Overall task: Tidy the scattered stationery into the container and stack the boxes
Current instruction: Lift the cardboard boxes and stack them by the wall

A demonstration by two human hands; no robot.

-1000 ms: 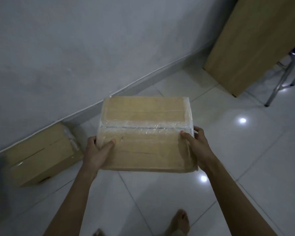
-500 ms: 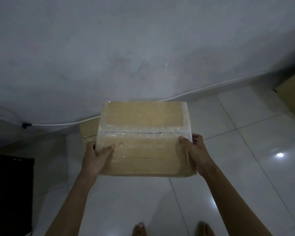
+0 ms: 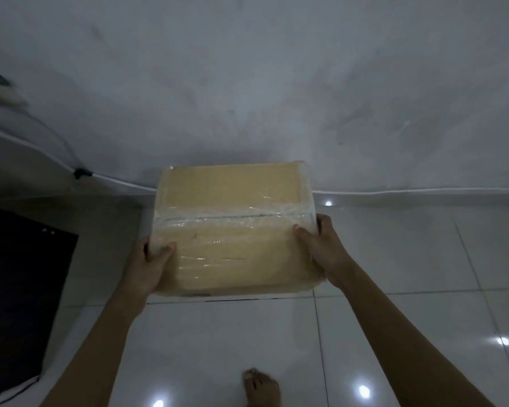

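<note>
From the head camera, a cardboard box (image 3: pixel 235 230) wrapped in clear plastic film sits in the middle of the view. It is held level, with a taped seam running across its top. The left hand (image 3: pixel 147 265) grips the box's near left corner, thumb laid on the top face and fingers curled round the side. The right hand (image 3: pixel 321 248) grips the right edge the same way, thumb on top and fingers wrapped down the side. Whether anything lies under the box cannot be told.

Behind the box rises a grey wall (image 3: pixel 247 83), and a white cable (image 3: pixel 409 190) runs along its foot on both sides of the box. Below and to the right of the box spreads a glossy tiled floor (image 3: pixel 394 259). A dark panel (image 3: pixel 18 289) lies well to the left of the box, and a bare foot (image 3: pixel 260 387) stands below it.
</note>
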